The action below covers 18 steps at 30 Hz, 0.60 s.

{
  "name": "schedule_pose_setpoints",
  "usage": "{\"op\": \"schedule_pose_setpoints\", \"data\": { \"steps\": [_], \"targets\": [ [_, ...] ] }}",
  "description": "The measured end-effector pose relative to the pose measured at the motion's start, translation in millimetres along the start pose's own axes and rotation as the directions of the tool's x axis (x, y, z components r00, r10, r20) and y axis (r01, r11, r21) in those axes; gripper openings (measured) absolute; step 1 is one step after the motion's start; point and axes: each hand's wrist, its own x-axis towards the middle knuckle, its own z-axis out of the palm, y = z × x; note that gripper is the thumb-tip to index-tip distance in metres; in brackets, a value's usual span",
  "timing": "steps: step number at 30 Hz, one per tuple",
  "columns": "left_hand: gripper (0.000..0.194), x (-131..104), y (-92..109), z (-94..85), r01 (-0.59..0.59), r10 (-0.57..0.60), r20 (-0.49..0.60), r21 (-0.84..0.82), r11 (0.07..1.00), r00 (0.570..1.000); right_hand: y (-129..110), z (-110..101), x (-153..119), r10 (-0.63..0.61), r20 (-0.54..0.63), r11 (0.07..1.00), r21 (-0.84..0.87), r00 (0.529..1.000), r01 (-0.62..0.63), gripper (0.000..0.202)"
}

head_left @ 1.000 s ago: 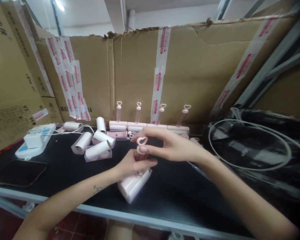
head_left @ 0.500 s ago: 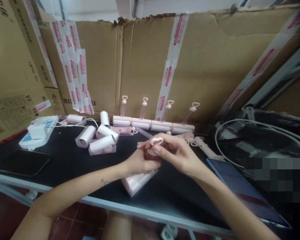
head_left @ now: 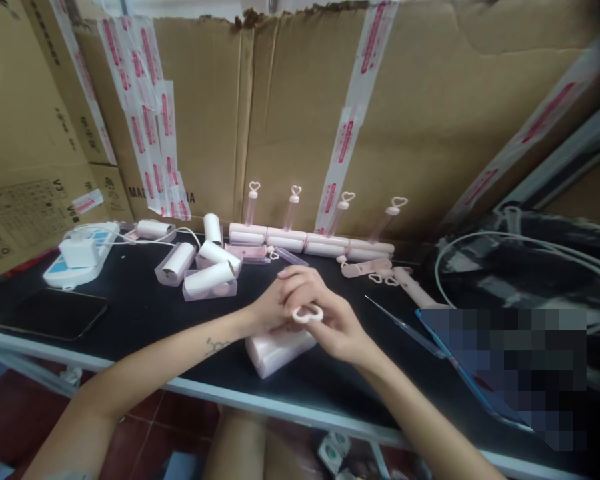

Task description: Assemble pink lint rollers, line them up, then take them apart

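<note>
My right hand [head_left: 330,313] is closed round a pale pink heart-shaped handle [head_left: 307,314], whose loop shows at its thumb. Pressed against it from the left is my left hand [head_left: 270,308], its fingers mostly hidden behind the right hand, so what they hold cannot be made out. Just below both hands, a clear-wrapped pale pink cylinder unit [head_left: 279,353] lies on the black table [head_left: 330,393]. Behind stand several pink units in a row [head_left: 285,241], each with a clear tube and heart-shaped top [head_left: 295,200] upright on it.
White rolls in clear trays [head_left: 209,281] lie left of centre. A power strip [head_left: 83,257] and a dark phone [head_left: 53,313] are at the left. Pink parts [head_left: 367,268], tweezers [head_left: 405,325] and a blue-edged tablet [head_left: 473,380] lie right. Cardboard [head_left: 290,100] rises behind.
The view has shifted, and the tweezers now show. My right hand has turned and folded over my left, with the heart-shaped handle now lower and tilted toward me.
</note>
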Motion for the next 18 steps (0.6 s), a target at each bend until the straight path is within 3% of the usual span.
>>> {"op": "schedule_pose_setpoints", "data": {
  "steps": [3,6,13,16,18],
  "targets": [
    [0.015,-3.6,-2.9,0.5,0.033,-0.029,0.047,-0.075,0.997,0.998,-0.9,-4.4,-0.3,0.137,-0.09,0.978,0.17,0.986,-0.12,0.006],
    [0.018,-6.5,-1.4,6.0,0.049,-0.034,0.086,-0.18,0.982,0.996,-4.9,-13.0,2.5,0.295,-0.149,0.919,0.315,0.944,-0.237,0.014],
    [0.023,-7.4,3.5,11.8,0.048,-0.018,0.079,-0.395,0.917,0.997,-21.0,-30.3,19.2,0.308,0.079,0.93,0.186,0.948,-0.317,0.011],
    [0.038,-8.3,6.8,13.0,0.048,-0.028,0.057,-0.4,0.915,0.998,-25.4,-30.0,19.8,0.314,0.089,0.942,0.094,0.945,-0.321,0.011],
    [0.036,-8.7,10.6,14.2,0.052,-0.041,0.035,-0.379,0.924,0.999,-27.6,-26.4,17.5,0.328,0.037,0.941,0.077,0.944,-0.33,0.013]
  ]
}}
